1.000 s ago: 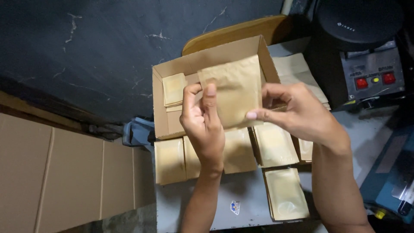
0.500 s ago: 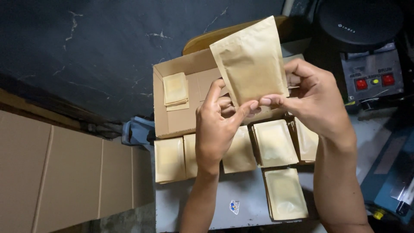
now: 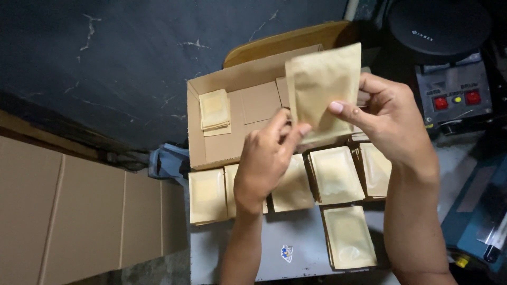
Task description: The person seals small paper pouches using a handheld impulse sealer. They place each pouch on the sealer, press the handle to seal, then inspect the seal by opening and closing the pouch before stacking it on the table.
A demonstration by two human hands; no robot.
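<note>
Head view: both hands hold one kraft paper pouch (image 3: 323,87) up in the air above the far edge of the desk (image 3: 296,248), in front of an open cardboard box (image 3: 222,142). The left hand (image 3: 266,158) has its grip pressed together on the pouch's lower left corner, thumb and forefinger pinching the bottom edge. The right hand (image 3: 393,124) pinches the lower right part, thumb across the front face and the other fingers behind.

The pouch looks light and thin, flat and probably empty, since it stands up from two small pinches without sagging. The paper seems stiff enough to keep its shape yet easy to crease, so a hold along the sealed edges or corners suits it better than pressing the middle. Its matte surface should not slip.

Inside the box, near its left wall, lies a small stack of pouches (image 3: 214,111). A row of similar pouches (image 3: 330,174) lies flat on the desk just under the hands, and one more pouch (image 3: 348,237) sits nearer the front edge. A machine with red buttons (image 3: 454,97) stands at the far right corner.
</note>
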